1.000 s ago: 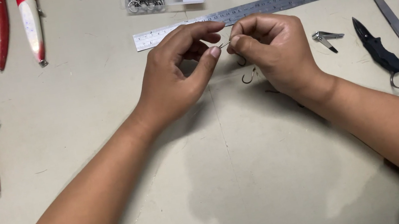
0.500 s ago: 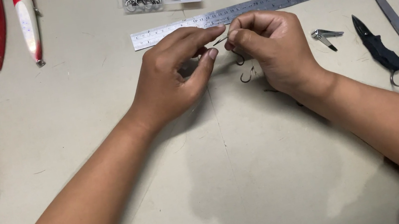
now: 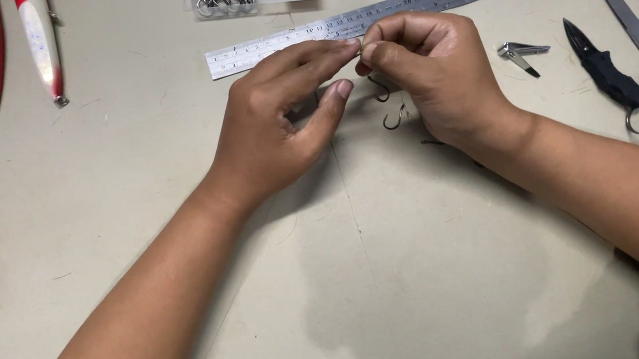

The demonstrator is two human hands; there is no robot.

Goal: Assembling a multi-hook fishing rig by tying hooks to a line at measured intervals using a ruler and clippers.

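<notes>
both hands (image 3: 362,94) pinch a thin, curved metal hook (image 3: 381,91) over the steel ruler (image 3: 271,43).

My left hand (image 3: 276,126) is raised in front of me, palm turned inward, forefinger stretched toward the right, thumb out beneath it. My right hand (image 3: 436,73) meets it, fingers curled, thumb and forefinger pinched, touching my left fingertip. Both forearms are bare and angle in from the lower corners; a dark sleeve covers my right elbow.
</notes>
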